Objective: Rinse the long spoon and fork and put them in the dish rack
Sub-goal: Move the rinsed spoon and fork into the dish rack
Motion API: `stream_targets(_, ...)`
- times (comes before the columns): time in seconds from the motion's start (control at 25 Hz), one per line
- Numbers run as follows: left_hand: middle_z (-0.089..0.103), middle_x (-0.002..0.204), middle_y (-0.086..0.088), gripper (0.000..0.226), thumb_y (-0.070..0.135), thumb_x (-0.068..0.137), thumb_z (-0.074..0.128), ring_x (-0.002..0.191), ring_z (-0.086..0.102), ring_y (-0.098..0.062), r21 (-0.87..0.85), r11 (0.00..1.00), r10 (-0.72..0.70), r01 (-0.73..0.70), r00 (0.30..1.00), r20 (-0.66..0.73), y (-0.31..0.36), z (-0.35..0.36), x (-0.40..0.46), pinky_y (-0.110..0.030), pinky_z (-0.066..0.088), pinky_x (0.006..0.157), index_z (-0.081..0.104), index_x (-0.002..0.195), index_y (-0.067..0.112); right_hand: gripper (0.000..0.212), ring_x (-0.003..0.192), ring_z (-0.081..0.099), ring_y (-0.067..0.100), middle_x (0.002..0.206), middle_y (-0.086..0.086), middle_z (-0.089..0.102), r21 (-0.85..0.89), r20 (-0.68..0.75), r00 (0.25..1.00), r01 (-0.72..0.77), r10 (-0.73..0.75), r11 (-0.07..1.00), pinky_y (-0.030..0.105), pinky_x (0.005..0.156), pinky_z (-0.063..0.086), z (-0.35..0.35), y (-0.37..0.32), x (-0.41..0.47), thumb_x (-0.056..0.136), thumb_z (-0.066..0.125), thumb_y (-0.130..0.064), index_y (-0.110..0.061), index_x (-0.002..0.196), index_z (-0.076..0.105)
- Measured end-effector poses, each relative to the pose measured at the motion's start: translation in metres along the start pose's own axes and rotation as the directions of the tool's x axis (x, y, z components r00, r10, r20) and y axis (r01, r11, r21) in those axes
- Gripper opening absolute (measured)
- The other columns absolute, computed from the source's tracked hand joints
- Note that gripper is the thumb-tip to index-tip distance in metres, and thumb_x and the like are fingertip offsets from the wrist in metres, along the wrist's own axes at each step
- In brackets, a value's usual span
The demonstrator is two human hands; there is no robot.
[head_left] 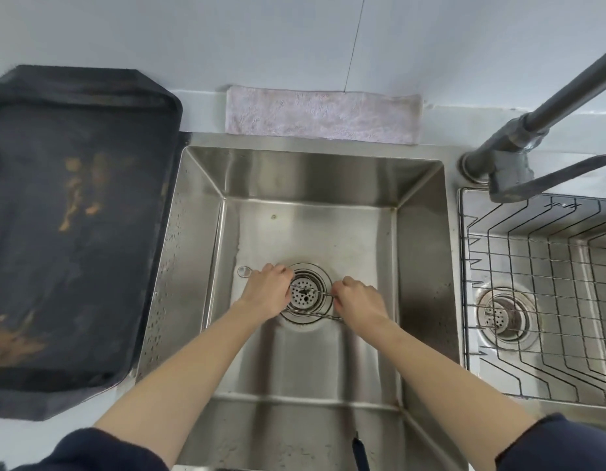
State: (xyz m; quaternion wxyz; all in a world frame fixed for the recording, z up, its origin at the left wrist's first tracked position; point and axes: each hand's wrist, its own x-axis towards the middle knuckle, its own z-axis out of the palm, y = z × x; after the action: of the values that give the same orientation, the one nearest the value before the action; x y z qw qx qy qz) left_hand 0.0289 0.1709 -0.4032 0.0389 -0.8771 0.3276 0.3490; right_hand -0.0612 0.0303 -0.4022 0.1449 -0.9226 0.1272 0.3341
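Both hands are down at the floor of the square stainless-steel sink, one on each side of the round perforated drain strainer. The left hand is curled closed on the long thin metal spoon; its small round bowl projects to the left of the knuckles and lies on the sink floor. The right hand is curled closed on a thin metal handle that crosses the strainer between the two hands. A second thin twisted metal stem lies along the near edge of the strainer. Which of these stems belongs to the fork cannot be determined, and no tines are visible.

The wire dish rack sits in the second basin to the right, well apart from both hands. The dark grey faucet stands at the far right, between the two basins. A pale pink cloth lies on the counter behind the sink. A dark stained tray occupies the counter to the left.
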Motion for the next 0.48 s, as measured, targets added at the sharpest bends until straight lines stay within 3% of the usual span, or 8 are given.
stream_targets(0.28, 0.045, 0.131, -0.009, 0.034, 0.013, 0.091, 0.043, 0.122, 0.040, -0.026, 0.043, 0.999, -0.013, 0.015, 0.998, -0.059, 0.004, 0.020, 0.011, -0.038, 0.038, 0.096, 0.046, 0.124, 0.011, 0.035, 0.113, 0.052, 0.030, 0.124, 0.010, 0.052, 0.023, -0.042, 0.999, -0.020, 0.021, 1.000, 0.036, 0.088, 0.044, 0.015, 0.004, 0.016, 0.088, 0.050, 0.001, -0.009, 0.121, 0.049)
stream_targets(0.48, 0.051, 0.126, -0.008, 0.028, 0.006, 0.090, 0.043, 0.120, 0.042, -0.026, 0.090, 0.995, -0.031, 0.042, 0.992, -0.120, 0.008, 0.028, 0.014, -0.035, 0.036, 0.094, 0.050, 0.117, 0.010, 0.033, 0.116, 0.051, 0.031, 0.125, 0.013, 0.052, -0.003, -0.053, 0.999, -0.011, 0.011, 1.000, 0.038, 0.091, 0.044, 0.017, 0.003, 0.013, 0.089, 0.045, 0.002, -0.004, 0.121, 0.049)
